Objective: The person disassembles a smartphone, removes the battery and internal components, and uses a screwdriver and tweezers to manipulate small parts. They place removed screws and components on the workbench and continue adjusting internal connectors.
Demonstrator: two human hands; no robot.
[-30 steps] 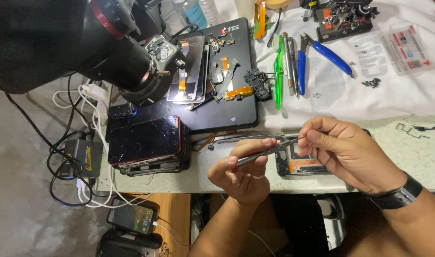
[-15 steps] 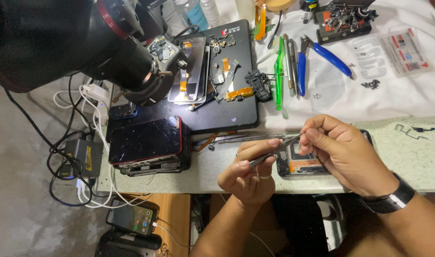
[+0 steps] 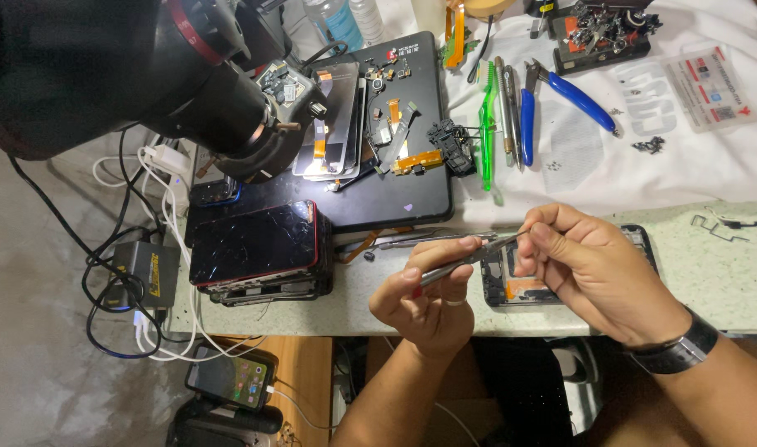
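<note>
While the head camera looks down over the desk (image 3: 726, 273), both hands meet just above its front edge: the left hand (image 3: 428, 302) is closed around a slim metal tool (image 3: 465, 258), pinched between thumb and forefinger, and the right hand (image 3: 602, 277) closes its fingertips (image 3: 537, 234) on the tool's far end, so each hand grips one end of the same tool. Its long axis runs on a slant, low at the left hand and rising toward the right. Directly beneath the right hand lies an opened phone frame (image 3: 519, 285), flat on the desk, its long axis running left to right; the right hand covers most of it and is plainly the nearer one, while the left hand sits just beside the frame's left end. Whether the tool is tweezers or a thin driver is hard to tell, since the tip is hidden by the fingers. Farther left a red-edged phone with a cracked screen (image 3: 258, 242) rests on a stack of others, well apart from the hands. Behind them a black mat (image 3: 428, 194) carries small parts, and blue-handled pliers (image 3: 573, 95) lie on white cloth beyond.
</note>
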